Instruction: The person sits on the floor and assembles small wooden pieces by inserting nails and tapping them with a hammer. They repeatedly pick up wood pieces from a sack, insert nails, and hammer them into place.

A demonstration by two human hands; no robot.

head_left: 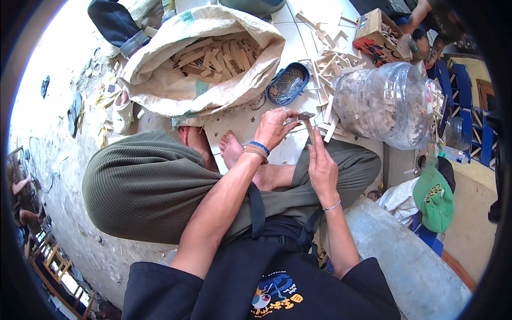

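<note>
My right hand point(323, 166) is closed round the wooden handle of a small hammer point(306, 116), whose dark metal head is beside my left fingertips. With its fingers pinched together, my left hand point(273, 128) is just left of the hammer head; whatever it grips is too small to make out. Both hands are above the white tiles point(217, 128), in front of my crossed legs. Just beyond them lies a blue oval tray point(284, 101) of thin nails. Pale L-shaped wooden pieces point(335, 65) are heaped to its right.
A large open sack point(152, 72) holds many wood strips point(224, 60). A big clear plastic jar point(368, 101) lies on its side at right, near a wooden box point(370, 29) and another person's arm point(434, 50). A green cap point(433, 200) hangs lower right.
</note>
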